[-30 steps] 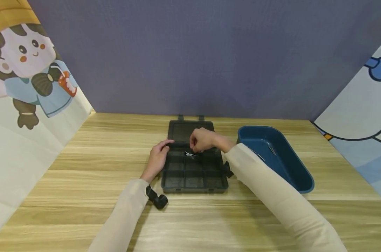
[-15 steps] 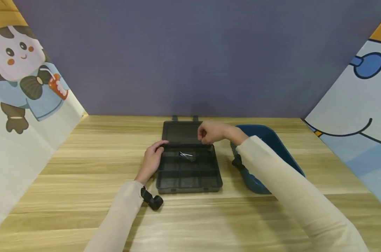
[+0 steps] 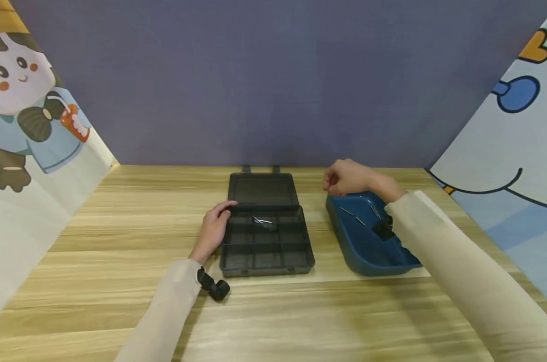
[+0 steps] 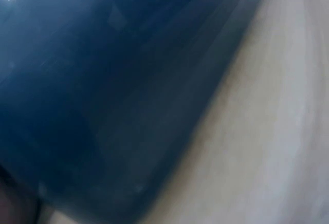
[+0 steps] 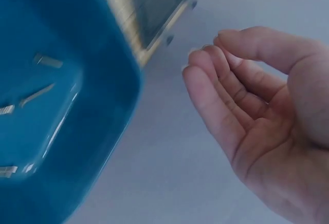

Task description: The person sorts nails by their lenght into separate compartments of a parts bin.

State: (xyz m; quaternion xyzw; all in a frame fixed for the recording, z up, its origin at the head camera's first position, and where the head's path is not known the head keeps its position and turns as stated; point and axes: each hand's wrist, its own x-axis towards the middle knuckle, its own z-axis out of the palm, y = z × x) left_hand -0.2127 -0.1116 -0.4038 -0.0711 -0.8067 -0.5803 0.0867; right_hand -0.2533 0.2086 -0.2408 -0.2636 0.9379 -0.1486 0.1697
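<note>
A dark translucent compartment box (image 3: 267, 254) lies on the table with its lid (image 3: 263, 188) folded back. My left hand (image 3: 212, 231) rests against the box's left edge, index finger stretched along it near the hinge. Several slim silvery metal pieces (image 3: 264, 222) lie in the far middle compartment. Over the far left corner of a blue tray (image 3: 341, 231) hovers my right hand (image 3: 348, 177). In the right wrist view its fingers (image 5: 211, 106) are loosely bent, with nothing between them and the thumb. More slim metal pieces (image 5: 36, 94) lie inside the tray.
The wooden table (image 3: 119, 261) ends at a grey-purple back wall (image 3: 273, 85). Printed side panels stand at left and right. A blurred dark blue surface (image 4: 103, 106) fills much of the left wrist view.
My right hand has left the box and moved right to above the blue tray. The metal pieces stay behind in the compartment. My left hand keeps its place on the box.
</note>
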